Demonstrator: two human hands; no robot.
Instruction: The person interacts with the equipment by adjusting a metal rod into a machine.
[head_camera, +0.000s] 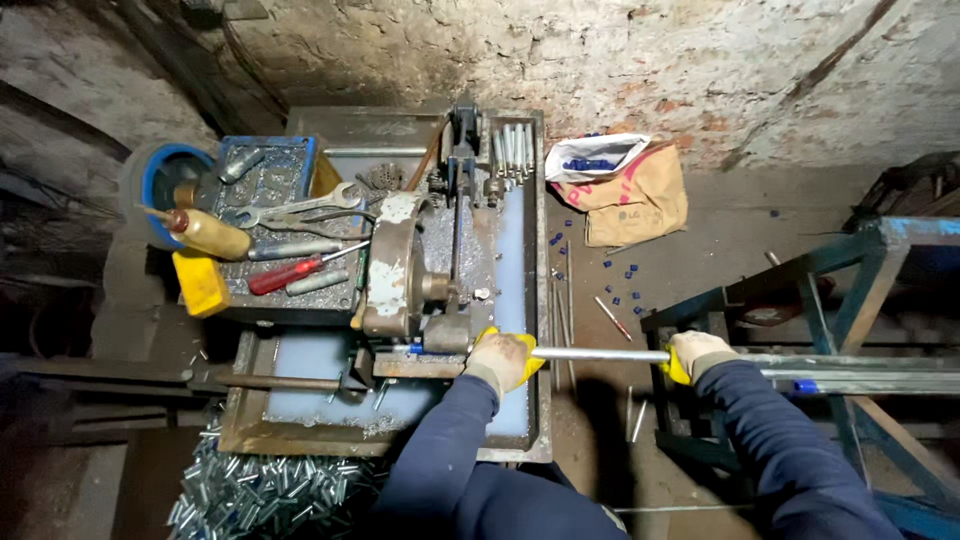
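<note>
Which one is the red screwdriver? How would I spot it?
Find the grey metal cutting machine in the middle. Left of it a dark tool tray holds steel spanners and grey cylinders. The red-handled screwdriver lies slanted near the tray's front edge, the only red tool there.

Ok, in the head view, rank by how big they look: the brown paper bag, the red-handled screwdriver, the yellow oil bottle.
1. brown paper bag
2. red-handled screwdriver
3. yellow oil bottle, though close to the screwdriver in length.
</note>
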